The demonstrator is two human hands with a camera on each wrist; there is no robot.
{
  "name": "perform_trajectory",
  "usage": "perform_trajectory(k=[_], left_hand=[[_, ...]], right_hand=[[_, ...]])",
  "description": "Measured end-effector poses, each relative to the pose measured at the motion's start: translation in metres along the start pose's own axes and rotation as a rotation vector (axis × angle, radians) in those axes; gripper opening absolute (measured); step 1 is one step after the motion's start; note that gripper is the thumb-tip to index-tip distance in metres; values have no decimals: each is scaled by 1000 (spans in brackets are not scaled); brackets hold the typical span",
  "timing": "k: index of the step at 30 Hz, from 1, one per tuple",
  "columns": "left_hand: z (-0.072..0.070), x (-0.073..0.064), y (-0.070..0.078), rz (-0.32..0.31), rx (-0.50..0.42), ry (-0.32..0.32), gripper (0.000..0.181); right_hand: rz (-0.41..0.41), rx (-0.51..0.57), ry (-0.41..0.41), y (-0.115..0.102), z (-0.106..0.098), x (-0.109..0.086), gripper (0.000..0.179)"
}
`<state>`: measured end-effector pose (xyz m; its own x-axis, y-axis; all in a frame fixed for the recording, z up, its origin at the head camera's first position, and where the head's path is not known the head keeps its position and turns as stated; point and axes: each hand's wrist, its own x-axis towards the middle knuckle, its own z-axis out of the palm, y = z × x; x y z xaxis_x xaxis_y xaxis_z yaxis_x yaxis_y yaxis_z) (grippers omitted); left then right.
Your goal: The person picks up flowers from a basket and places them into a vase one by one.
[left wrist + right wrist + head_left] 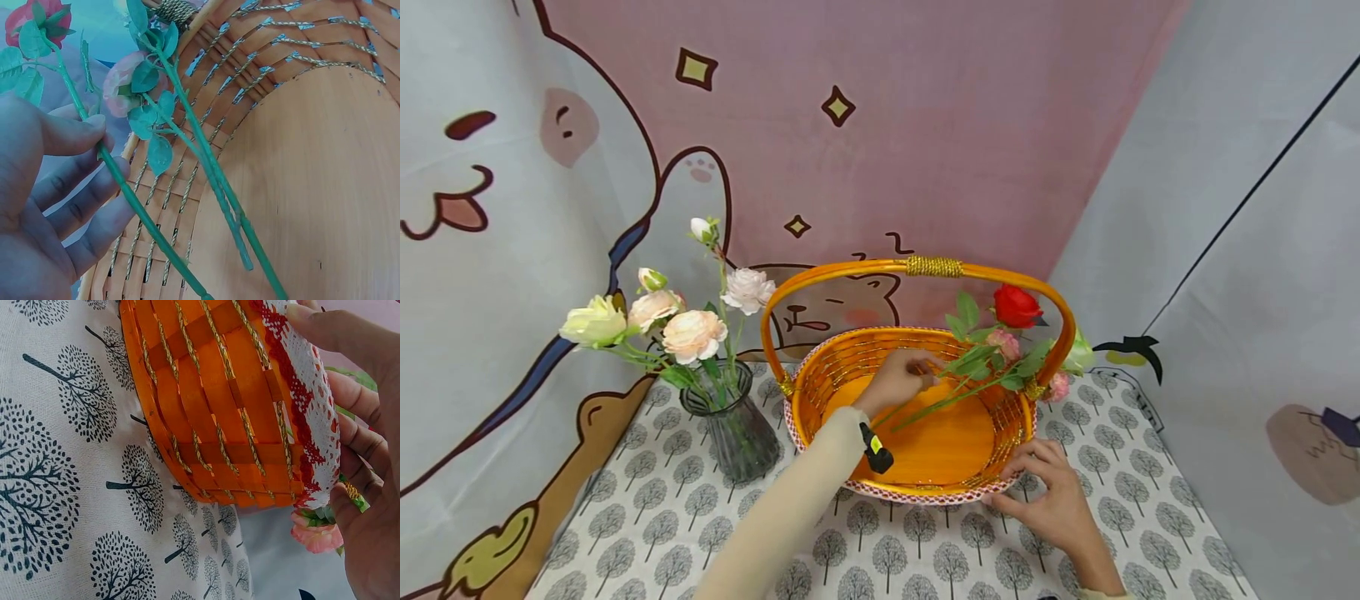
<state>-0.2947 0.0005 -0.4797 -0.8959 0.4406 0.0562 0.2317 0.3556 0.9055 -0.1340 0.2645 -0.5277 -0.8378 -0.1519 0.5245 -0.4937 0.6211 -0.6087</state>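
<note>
An orange woven basket (917, 498) with a lace-trimmed rim and a tall arched handle (850, 268) stands on the table. Inside it, my left hand (898, 379) pinches the green stem (134, 200) of a red rose (1017, 306) between thumb and fingers. The rose's head leans toward the basket's right end. Beside it lie a pink rose (1004, 343) and its leafy stem, angled over the basket's floor. My right hand (369, 425) holds the lace rim (315, 419) at the front right, thumb on one side and fingers on the other.
To the basket's left, a dark ribbed glass vase (741, 437) holds several peach, white and pale yellow flowers (694, 336). A pale green flower (1079, 354) and another pink bloom (1057, 387) hang past the right rim. A tree-print cloth (887, 550) covers the table; printed curtains surround it.
</note>
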Motion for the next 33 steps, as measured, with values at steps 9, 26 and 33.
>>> perform_trajectory(k=[9, 26, 33], left_hand=[[-7, -12, 5, 50, 65, 12, 22], [-11, -42, 20, 133, 101, 30, 19], [-12, -52, 24, 169, 83, 23, 16]], right_hand=[[-4, 3, 3, 1, 0, -1, 46], [24, -6, 31, 0, 4, 0, 44], [20, -5, 9, 1, 2, 0, 44]])
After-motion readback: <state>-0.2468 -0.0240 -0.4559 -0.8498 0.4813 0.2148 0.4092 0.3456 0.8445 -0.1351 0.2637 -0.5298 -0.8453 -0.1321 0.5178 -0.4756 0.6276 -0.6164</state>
